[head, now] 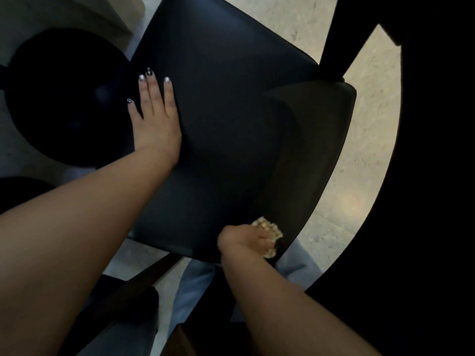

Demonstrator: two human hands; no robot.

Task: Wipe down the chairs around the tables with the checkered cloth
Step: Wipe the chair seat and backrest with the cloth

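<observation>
A black padded chair seat [231,111] fills the middle of the head view, with its dark backrest [313,155] curving along the right side. My left hand [154,116] lies flat on the seat's left edge, fingers straight and spread. My right hand [246,242] grips a bunched checkered cloth [270,227] and holds it against the lower end of the backrest near the seat's corner. Most of the cloth is hidden inside my fist.
A round black table base [64,98] stands on the pale speckled floor [359,86] just left of the chair. A dark chair or table part [424,124] rises at the right. My light blue trouser legs [198,291] are below the seat.
</observation>
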